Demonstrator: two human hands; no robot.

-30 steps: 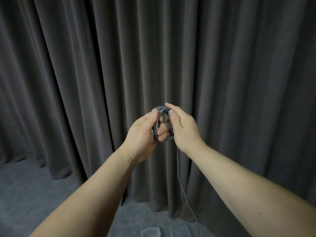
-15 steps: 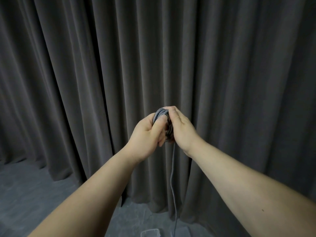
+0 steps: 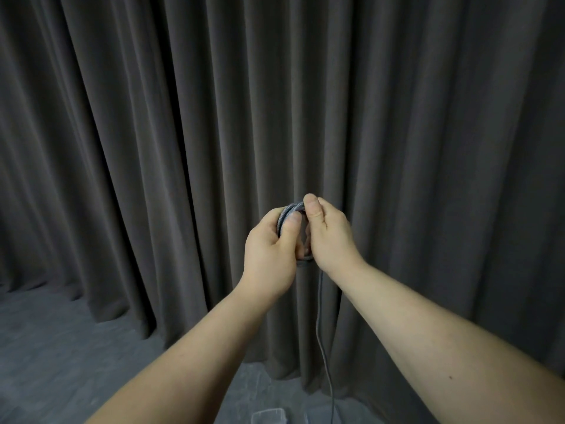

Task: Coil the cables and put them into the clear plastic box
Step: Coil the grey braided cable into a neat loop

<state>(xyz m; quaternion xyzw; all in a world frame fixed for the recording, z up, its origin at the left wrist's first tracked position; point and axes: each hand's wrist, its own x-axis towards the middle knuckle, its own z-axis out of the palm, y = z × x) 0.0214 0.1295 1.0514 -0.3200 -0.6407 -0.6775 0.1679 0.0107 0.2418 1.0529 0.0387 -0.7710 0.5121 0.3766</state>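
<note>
From my remote seat I see both arms stretched out in front of a dark grey pleated curtain [image 3: 153,148], the hands meeting at mid-height. My left hand [image 3: 270,249] has its fingers curled around a small coil of grey braided cable [image 3: 286,216], thumb laid along the coil's near side. My right hand [image 3: 328,237] pinches the top of the same coil between thumb and forefinger, its other fingers curled behind the loops. The two hands sit close together, nearly touching. From under the coil a loose tail of the cable [image 3: 319,328] hangs straight down toward the grey carpeted floor [image 3: 61,347]. At the bottom edge, between my forearms, the rim of a clear plastic box [image 3: 269,416] peeks in on the floor, well below the coil; I cannot tell what is in it.
</note>
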